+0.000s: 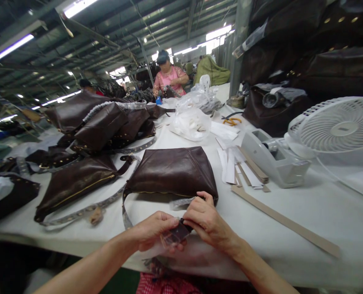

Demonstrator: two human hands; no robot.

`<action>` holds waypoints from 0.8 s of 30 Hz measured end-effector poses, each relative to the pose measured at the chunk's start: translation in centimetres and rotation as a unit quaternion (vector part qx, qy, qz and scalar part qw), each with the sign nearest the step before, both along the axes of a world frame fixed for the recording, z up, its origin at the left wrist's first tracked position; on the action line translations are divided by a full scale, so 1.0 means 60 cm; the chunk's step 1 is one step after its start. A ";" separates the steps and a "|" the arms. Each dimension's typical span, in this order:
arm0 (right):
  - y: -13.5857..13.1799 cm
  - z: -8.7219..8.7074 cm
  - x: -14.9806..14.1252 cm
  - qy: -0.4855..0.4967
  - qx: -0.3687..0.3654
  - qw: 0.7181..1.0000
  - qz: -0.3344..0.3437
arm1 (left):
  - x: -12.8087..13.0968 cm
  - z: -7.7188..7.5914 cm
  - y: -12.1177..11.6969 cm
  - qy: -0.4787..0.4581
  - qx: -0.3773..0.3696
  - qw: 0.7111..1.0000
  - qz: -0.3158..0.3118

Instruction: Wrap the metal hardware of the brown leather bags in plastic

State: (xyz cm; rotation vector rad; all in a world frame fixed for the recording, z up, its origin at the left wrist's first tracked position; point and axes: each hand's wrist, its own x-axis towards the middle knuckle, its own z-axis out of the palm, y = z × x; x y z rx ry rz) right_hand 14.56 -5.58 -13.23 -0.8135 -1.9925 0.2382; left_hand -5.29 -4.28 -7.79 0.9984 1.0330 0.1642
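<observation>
My left hand [153, 230] and my right hand [206, 218] meet just above the table's near edge. Between them they pinch a small dark leather strap end [177, 232], partly wrapped in clear plastic film. A dark brown leather handbag [169, 173] lies flat just beyond my right hand, its zip edge toward me. Its long studded strap [124, 204], sheathed in film, curves down near my left hand. I cannot tell whether the strap end joins this strap.
Several brown leather bags [98, 126] crowd the white table [291, 204] to the left. On the right stand a grey tape dispenser [275, 157], a white fan [337, 126], paper strips [230, 167] and a long card strip [285, 220]. A co-worker [169, 75] sits far ahead.
</observation>
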 end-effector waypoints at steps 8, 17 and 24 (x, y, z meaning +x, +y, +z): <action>0.008 0.003 0.005 -0.024 -0.003 1.000 0.006 | 0.022 0.002 0.010 0.116 0.184 0.974 -0.059; -0.020 0.020 0.012 -0.137 0.026 0.986 -0.087 | 0.000 0.030 0.007 0.098 0.181 0.976 -0.069; -0.040 0.027 -0.018 -0.081 0.163 0.983 -0.018 | -0.051 0.062 0.000 0.107 0.142 0.976 -0.122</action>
